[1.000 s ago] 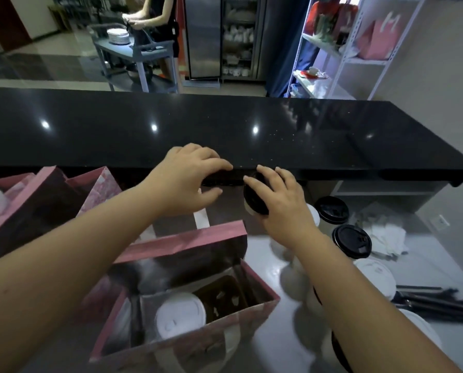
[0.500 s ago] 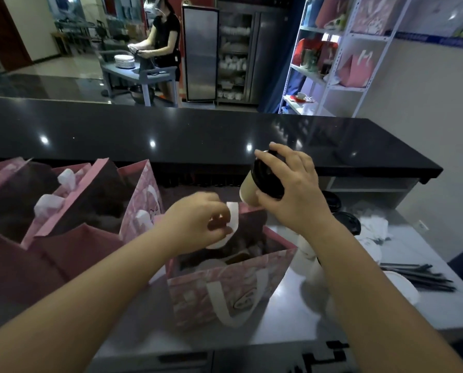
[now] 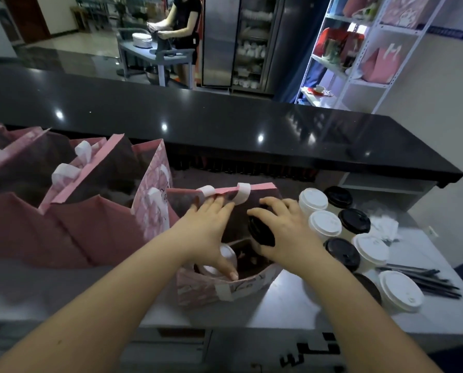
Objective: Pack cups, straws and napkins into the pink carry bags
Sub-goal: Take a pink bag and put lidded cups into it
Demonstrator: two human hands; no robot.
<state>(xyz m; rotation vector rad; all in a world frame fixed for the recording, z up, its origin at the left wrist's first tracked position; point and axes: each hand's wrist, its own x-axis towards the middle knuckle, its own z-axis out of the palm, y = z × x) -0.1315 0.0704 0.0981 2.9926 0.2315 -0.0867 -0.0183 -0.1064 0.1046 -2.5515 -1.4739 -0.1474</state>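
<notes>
A black-lidded cup [image 3: 261,234] is gripped by the right hand [image 3: 284,238] at the mouth of the near pink bag [image 3: 198,289], which is spread by the flat, open left hand [image 3: 209,232]. A white-lidded cup [image 3: 221,261] is already inside. Loose cups [image 3: 325,224], straws [image 3: 424,279] and napkins [image 3: 383,224] at right are not yet packed.

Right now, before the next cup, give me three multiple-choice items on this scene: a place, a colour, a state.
1. The pink bag at the left hand is: A folded flat; B standing open; C tied shut.
2. The black straws lie: A in that bag; B right of the loose cups; C on a shelf.
3. Lid of the cup in the right hand: A white; B pink; C black.
B, its mouth gapes; B, they rest beyond the cups; C, the lid shows dark.
</notes>
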